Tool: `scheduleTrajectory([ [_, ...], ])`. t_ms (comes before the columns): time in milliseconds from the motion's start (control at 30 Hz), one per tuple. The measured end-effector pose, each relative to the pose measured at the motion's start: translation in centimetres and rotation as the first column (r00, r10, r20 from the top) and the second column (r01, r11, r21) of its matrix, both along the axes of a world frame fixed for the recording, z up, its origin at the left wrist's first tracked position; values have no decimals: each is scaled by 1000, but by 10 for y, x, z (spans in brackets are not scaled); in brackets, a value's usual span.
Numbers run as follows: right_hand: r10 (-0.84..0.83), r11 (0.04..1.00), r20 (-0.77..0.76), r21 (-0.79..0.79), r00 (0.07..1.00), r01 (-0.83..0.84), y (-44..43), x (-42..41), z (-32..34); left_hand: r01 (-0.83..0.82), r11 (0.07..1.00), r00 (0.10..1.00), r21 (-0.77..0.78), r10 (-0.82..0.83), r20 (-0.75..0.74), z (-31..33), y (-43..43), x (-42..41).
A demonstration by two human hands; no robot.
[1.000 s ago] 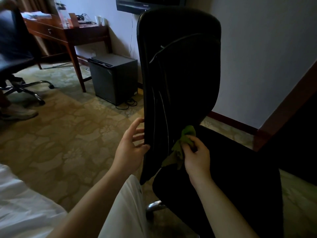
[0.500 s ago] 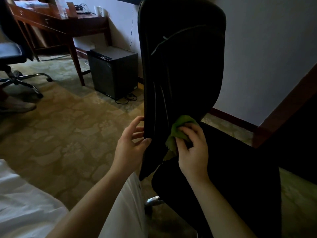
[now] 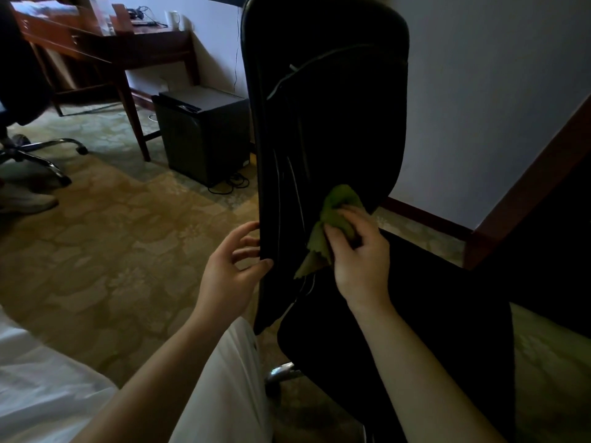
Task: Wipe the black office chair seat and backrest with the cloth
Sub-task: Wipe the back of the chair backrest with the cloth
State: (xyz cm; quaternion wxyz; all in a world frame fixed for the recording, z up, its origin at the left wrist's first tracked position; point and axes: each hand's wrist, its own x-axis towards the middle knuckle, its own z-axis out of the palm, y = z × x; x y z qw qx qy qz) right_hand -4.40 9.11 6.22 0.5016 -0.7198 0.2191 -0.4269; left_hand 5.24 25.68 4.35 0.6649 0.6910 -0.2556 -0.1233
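Observation:
The black office chair's tall backrest [image 3: 326, 116] stands upright in the middle of the view, with its black seat [image 3: 431, 314] spreading to the lower right. A crumpled green cloth [image 3: 332, 215] lies against the lower front of the backrest. My right hand [image 3: 358, 257] grips the cloth and presses it onto the backrest. My left hand [image 3: 230, 273] holds the backrest's left edge, thumb on the front, fingers curled round behind.
A black mini fridge [image 3: 204, 135] with cables stands on the patterned carpet behind the chair. A wooden desk [image 3: 105, 46] with a white mug sits at the back left. Another office chair's base [image 3: 38, 155] is far left. White bedding [image 3: 38, 378] fills the lower left.
My right hand has slid the green cloth a little up the lower backrest. My left hand keeps its hold on the edge.

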Motion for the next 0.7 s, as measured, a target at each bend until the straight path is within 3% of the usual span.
scheduleTrajectory([
  [133, -55, 963, -22, -265, 998, 48, 9, 1, -10, 5, 999, 1000, -48, -4, 25, 7, 1, -4],
  [400, -45, 916, -126, -401, 991, -10, 2, -18, -56, 6, 998, 1000, -57, -5, 2, 7, -3, -11],
  [700, -3, 788, -113, -612, 994, -67, 1, -15, -57, -5, 998, 999, -67, 3, -38, 8, -3, -12],
])
